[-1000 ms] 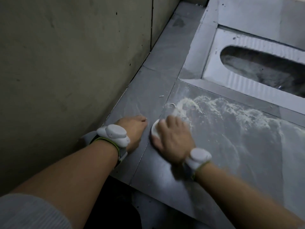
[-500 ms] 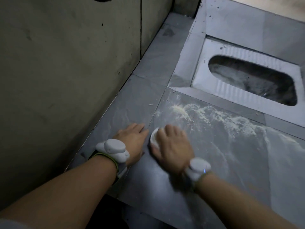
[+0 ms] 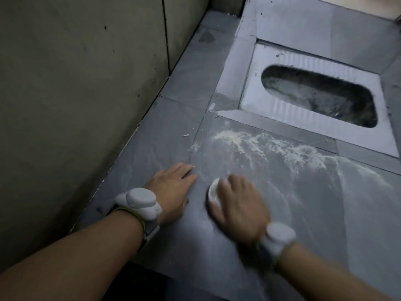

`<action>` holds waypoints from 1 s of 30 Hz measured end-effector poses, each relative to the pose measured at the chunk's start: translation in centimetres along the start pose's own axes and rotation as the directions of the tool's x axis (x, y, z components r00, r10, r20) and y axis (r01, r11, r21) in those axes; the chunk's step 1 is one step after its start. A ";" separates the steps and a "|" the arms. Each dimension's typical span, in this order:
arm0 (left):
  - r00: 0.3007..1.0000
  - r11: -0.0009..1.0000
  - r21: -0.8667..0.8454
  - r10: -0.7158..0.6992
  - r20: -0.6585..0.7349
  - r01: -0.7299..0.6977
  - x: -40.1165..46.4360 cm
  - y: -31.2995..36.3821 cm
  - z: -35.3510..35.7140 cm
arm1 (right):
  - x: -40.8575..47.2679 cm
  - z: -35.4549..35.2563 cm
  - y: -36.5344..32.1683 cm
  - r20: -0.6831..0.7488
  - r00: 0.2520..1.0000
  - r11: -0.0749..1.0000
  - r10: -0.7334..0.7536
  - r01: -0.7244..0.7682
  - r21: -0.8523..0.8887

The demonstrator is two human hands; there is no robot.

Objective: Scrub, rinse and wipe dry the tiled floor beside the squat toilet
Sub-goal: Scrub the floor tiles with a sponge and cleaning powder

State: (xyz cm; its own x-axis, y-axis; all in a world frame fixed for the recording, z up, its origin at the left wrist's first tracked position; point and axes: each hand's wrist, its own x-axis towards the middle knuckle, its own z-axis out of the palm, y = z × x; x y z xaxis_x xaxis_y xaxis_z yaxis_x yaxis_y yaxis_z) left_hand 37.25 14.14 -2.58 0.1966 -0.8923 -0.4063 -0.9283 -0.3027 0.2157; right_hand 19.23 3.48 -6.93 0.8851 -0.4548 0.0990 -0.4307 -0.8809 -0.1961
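Head view is showing us the wall (image 3: 76, 94) filling the left side, a dull greenish surface with dark specks, meeting the tiled floor (image 3: 180, 96) along a slanting edge. We are seeing the grey floor tiles running from that wall across to the squat toilet (image 3: 271, 101), which is sitting at the upper right, its pale ribbed pan surrounding a dark oval bowl. Between the toilet and our hands, a band of whitish foam (image 3: 271, 148) is lying across the big tile in wavy, streaked arcs, thinning out toward the right.

We are resting the left hand (image 3: 173, 190) flat on the tile near the wall, fingers straight and together, holding nothing. Just beside it, but not touching it, the right hand (image 3: 238, 205) is pressing down on a round white scrubber (image 3: 213, 191), fingers curling over its top so that only its left edge is peeking out; the hand is blurred. The scrubber is sitting on the big tile just right of the grout line, at the near edge of the foam.

Each wrist is wearing a white wrist device (image 3: 138, 202) on a strap. A tiny white scrap (image 3: 186, 135) is lying on the tile by the grout line.
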 end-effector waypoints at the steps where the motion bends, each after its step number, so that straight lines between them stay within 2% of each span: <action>1: 1.000 1.000 -0.011 0.023 0.003 -0.023 0.2 0.8 0.1 | -2.8 -0.6 -0.5 0.032 0.997 0.998 -0.067 0.067 0.010; 3: 0.998 0.998 -0.024 0.050 0.023 -0.049 0.4 2.0 0.3 | -6.1 -1.1 -0.3 0.078 0.981 0.984 -0.180 0.180 0.003; 5: 0.997 0.999 -0.007 0.051 0.054 -0.051 0.7 3.4 0.6 | -5.6 -1.3 2.4 0.065 0.985 0.986 -0.158 0.161 -0.035; 8: 0.995 0.999 0.025 0.018 0.103 -0.021 1.2 4.5 1.1 | -0.7 -1.2 7.2 -0.013 0.995 0.990 0.101 -0.102 -0.094; 10: 0.993 0.999 0.042 0.003 0.122 -0.008 1.3 4.4 1.1 | 3.3 -0.8 9.0 -0.060 0.950 0.942 0.307 -0.313 -0.125; 12: 0.990 0.999 0.043 -0.009 0.138 0.003 1.4 4.3 1.0 | 5.6 -0.2 8.7 -0.109 0.893 0.885 0.438 -0.449 -0.121; 14: 0.991 0.999 0.046 -0.010 0.133 0.003 1.6 4.7 0.9 | 5.6 0.2 7.0 -0.123 0.901 0.895 0.417 -0.430 -0.115; 16: 0.994 0.998 0.066 -0.004 0.109 -0.003 1.4 4.3 0.8 | 3.7 0.3 4.0 -0.100 0.962 0.963 0.256 -0.263 -0.066; 18: 0.995 0.997 0.073 -0.007 0.102 -0.001 1.3 4.5 0.9 | 0.4 -0.2 3.2 -0.036 0.992 0.993 0.120 -0.120 -0.005; 20: 0.994 0.996 0.085 -0.015 0.105 0.006 1.2 4.4 0.7 | -1.9 -0.9 5.5 -0.031 0.992 0.992 0.124 -0.124 0.005; 21: 0.994 0.996 0.088 -0.018 0.106 0.009 1.2 4.5 0.5 | -2.8 -1.4 7.5 -0.042 0.982 0.982 0.184 -0.185 -0.029; 23: 0.996 0.996 0.086 -0.016 0.092 0.008 1.1 5.1 0.3 | -4.7 -2.5 12.4 -0.075 0.907 0.903 0.415 -0.421 -0.090; 25: 0.998 0.998 0.064 -0.013 0.065 0.008 1.2 6.0 0.2 | -6.2 -3.5 16.3 -0.096 0.749 0.743 0.656 -0.663 -0.092; 27: 0.999 0.999 0.031 -0.027 0.038 0.026 1.2 6.7 0.2 | -6.0 -3.5 16.9 -0.128 0.618 0.612 0.776 -0.786 -0.089; 28: 0.998 0.999 0.017 -0.037 0.044 0.036 1.2 7.0 0.2 | -5.1 -3.2 15.9 -0.138 0.594 0.589 0.793 -0.804 -0.075; 29: 0.997 0.999 0.013 -0.042 0.061 0.041 1.1 7.2 0.4 | -4.0 -2.8 14.4 -0.130 0.604 0.602 0.786 -0.796 -0.060; 30: 0.996 0.999 0.024 -0.045 0.083 0.043 1.1 7.5 0.6 | -3.0 -2.4 12.5 -0.112 0.650 0.649 0.751 -0.759 -0.056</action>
State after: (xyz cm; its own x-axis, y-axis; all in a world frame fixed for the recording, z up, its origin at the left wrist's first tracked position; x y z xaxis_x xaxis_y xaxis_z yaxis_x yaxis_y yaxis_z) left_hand 30.33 11.12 -1.93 0.2113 -0.8472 -0.4874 -0.9264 -0.3325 0.1765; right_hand 10.77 -6.51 -7.38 0.2322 -0.9723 0.0260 -0.9611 -0.2335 -0.1476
